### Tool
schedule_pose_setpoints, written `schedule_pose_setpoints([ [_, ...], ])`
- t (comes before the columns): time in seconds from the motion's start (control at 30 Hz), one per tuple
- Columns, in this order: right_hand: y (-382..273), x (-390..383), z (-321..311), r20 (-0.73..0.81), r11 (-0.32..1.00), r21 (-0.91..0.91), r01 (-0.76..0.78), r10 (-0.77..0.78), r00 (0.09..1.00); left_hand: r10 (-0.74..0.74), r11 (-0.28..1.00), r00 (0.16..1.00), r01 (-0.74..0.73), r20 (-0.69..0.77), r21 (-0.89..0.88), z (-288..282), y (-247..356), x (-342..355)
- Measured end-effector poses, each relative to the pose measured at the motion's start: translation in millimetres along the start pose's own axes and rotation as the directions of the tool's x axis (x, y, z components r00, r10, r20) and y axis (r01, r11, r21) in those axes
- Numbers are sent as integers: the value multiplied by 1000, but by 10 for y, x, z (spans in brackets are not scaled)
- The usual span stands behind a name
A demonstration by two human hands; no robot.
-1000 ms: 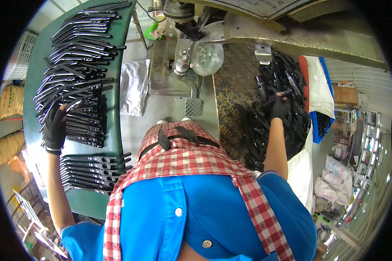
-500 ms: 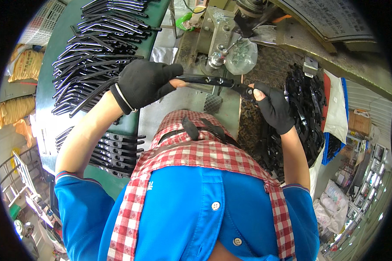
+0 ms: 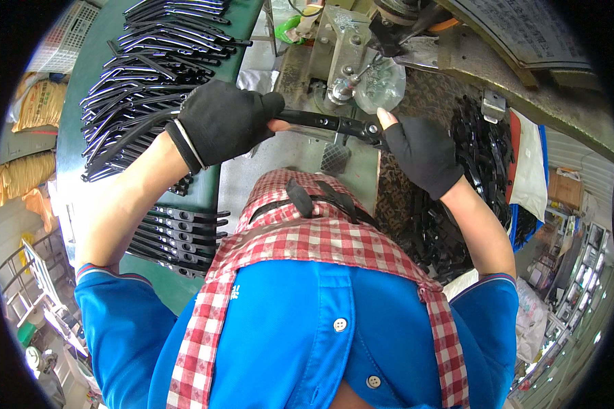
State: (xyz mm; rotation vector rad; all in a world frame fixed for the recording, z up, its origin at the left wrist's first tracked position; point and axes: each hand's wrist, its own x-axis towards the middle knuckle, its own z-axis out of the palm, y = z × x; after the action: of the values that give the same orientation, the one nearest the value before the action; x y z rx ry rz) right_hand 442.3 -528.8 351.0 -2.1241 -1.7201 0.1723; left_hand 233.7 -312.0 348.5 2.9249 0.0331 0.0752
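Observation:
A long black metal bar (image 3: 325, 123) with rivet-like round heads spans the space between my hands, in front of the machine. My left hand (image 3: 226, 124), in a black fingertip-less glove, is wrapped round its left part. At its right end is my right hand (image 3: 426, 155), gloved alike, closed against the bar with the thumb raised off it; its other fingers are partly hidden. Just beyond the bar stands the machine's metal fixture (image 3: 341, 90). A clear plastic bag (image 3: 381, 85) with small metal pieces lies beside the fixture.
On the left, a green table (image 3: 75, 136) bears rows of bent black bars (image 3: 164, 51) and a stack of flat black parts (image 3: 181, 232). A heap of black parts (image 3: 484, 150) lies to the right. Machine parts (image 3: 389, 34) overhang the far side. A textured metal pad (image 3: 335, 158) sits below the bar.
My right thumb has lifted off the bar, and that hand has turned, its elbow swinging outward. The bar has shifted slightly left and down, still in my left hand.

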Motion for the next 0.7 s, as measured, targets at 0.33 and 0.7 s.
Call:
schedule_pose_setpoints([
  [0.33, 114, 188, -101, 10, 963, -270, 7, -5, 1000, -34, 997, 999, 33, -7, -66, 107, -33, 242],
  [0.7, 499, 425, -21, -266, 961, -266, 80, -153, 952, 96, 994, 995, -95, 10, -44, 30, -456, 824],
])
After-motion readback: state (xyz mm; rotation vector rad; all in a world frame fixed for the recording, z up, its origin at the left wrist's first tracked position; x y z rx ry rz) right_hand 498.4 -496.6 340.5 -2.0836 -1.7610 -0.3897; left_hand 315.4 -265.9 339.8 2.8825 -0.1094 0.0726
